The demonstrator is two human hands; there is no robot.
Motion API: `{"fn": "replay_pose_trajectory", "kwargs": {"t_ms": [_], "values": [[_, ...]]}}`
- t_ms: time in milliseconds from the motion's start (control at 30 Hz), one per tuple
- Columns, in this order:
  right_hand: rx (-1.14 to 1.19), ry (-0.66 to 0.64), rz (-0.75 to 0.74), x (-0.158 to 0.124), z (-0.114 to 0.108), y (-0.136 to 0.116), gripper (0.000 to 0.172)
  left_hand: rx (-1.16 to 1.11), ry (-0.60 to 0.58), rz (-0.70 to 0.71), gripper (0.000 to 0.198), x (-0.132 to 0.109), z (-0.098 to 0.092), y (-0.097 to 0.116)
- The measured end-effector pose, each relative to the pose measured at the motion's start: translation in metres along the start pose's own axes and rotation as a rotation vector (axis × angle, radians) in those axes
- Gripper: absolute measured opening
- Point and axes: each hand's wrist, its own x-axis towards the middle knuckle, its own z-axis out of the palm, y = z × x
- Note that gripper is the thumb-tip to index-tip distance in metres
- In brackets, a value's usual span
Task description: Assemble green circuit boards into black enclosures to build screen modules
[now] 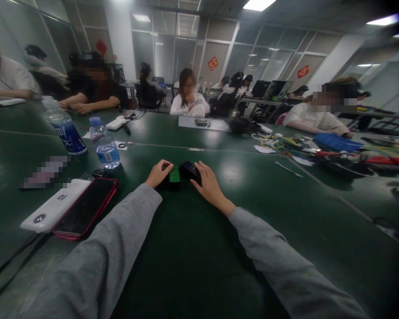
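Note:
My left hand (158, 173) rests on the green table (199, 248) with its fingers curled around a small green circuit board (174, 174). Just right of it, my right hand (209, 184) lies over a small black boxy part (189, 170), fingers bent on its top and side. The two pieces sit side by side, almost touching. Both arms wear grey sleeves. What lies under the fingers is hidden.
A red-cased phone (85, 207) and a white power bank (55, 205) lie at the left, with two water bottles (103, 143) behind. A metal tool (288, 169) and a clutter of wires and parts (319, 150) lie at the right. Several people sit around the table.

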Motion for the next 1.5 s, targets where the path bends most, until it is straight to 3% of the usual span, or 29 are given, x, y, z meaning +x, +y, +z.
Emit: {"fn": "replay_pose_trajectory", "kwargs": {"t_ms": [100, 200, 333, 467, 533, 667, 733, 800, 933, 1067, 1167, 1233, 1367, 1500], "values": [[0.095, -0.040, 0.088, -0.001, 0.004, 0.007, 0.057, -0.003, -0.012, -0.009, 0.036, 0.000, -0.001, 0.001], [0.136, -0.023, 0.086, 0.000, 0.003, 0.007, 0.053, -0.005, -0.012, -0.016, 0.036, 0.000, -0.001, 0.000], [0.134, 0.209, 0.074, 0.002, -0.003, 0.002, 0.051, -0.002, -0.018, -0.017, 0.036, 0.000, -0.001, 0.000], [0.078, 0.413, 0.184, 0.004, -0.003, 0.015, 0.051, -0.035, -0.037, -0.038, 0.038, -0.001, -0.002, 0.002], [0.050, 0.402, 0.292, 0.002, 0.001, 0.026, 0.049, -0.050, -0.044, -0.053, 0.038, -0.002, -0.002, 0.003], [-0.056, 0.213, 0.451, -0.001, 0.011, 0.041, 0.045, -0.047, -0.042, -0.052, 0.037, -0.001, -0.001, 0.002], [-0.134, 0.226, 0.454, -0.001, 0.012, 0.039, 0.046, -0.037, -0.037, -0.041, 0.036, -0.001, 0.000, 0.002], [-0.171, 0.339, 0.414, 0.000, 0.007, 0.031, 0.044, -0.019, -0.036, -0.030, 0.035, -0.002, -0.001, 0.003], [-0.077, 0.492, 0.248, 0.002, -0.007, 0.007, 0.037, -0.005, -0.011, -0.012, 0.033, -0.004, -0.004, 0.003], [0.142, 0.316, 0.142, -0.001, -0.006, -0.026, 0.034, -0.129, -0.013, -0.028, 0.031, -0.003, -0.005, -0.005], [0.228, 0.128, 0.198, -0.003, 0.006, -0.050, 0.043, -0.278, -0.091, -0.056, 0.032, -0.002, -0.005, -0.010], [0.261, 0.071, 0.260, -0.001, 0.016, -0.061, 0.051, -0.342, -0.136, -0.070, 0.035, -0.002, -0.005, -0.010], [0.376, 0.095, 0.346, 0.007, 0.029, -0.066, 0.054, -0.352, -0.145, -0.066, 0.036, -0.005, -0.008, -0.004], [0.212, 0.179, 0.226, 0.013, 0.027, -0.057, 0.051, -0.246, 0.026, -0.042, 0.038, -0.005, -0.014, -0.001]]}}
